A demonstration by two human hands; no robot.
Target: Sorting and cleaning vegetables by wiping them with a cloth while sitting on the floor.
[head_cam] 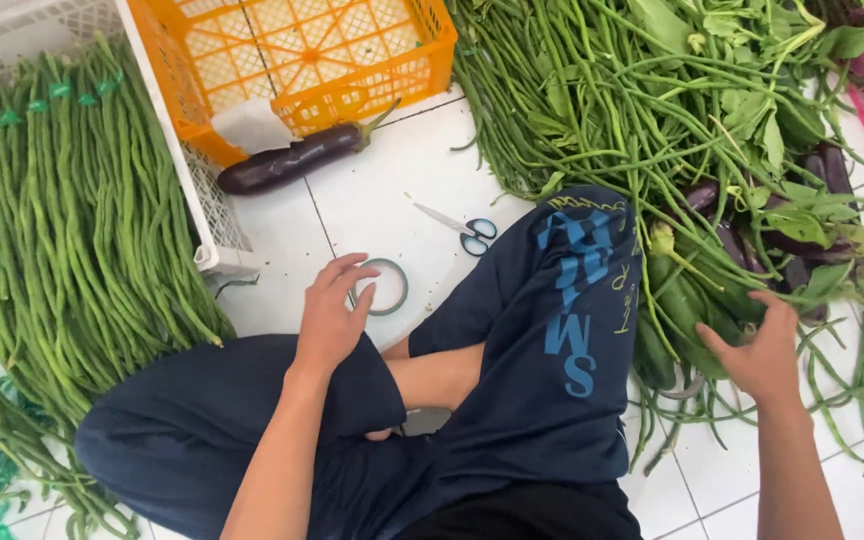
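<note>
- The left hand (332, 318), fingers spread open, was rested by the tape roll (388, 287) at centre.
- The right hand (764, 352), open, was laid on beans (692, 310) at lower right.
- White floor tiles (372, 200) were seen.

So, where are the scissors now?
The scissors lie on the white floor tiles at centre, between the eggplant and the raised knee, above the tape roll.

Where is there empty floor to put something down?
Bare white tile floor lies between the eggplant, the scissors and the tape roll by the left hand. It is crowded on the right, where the right hand reaches into the loose long beans, and by the bundled long beans.
</note>
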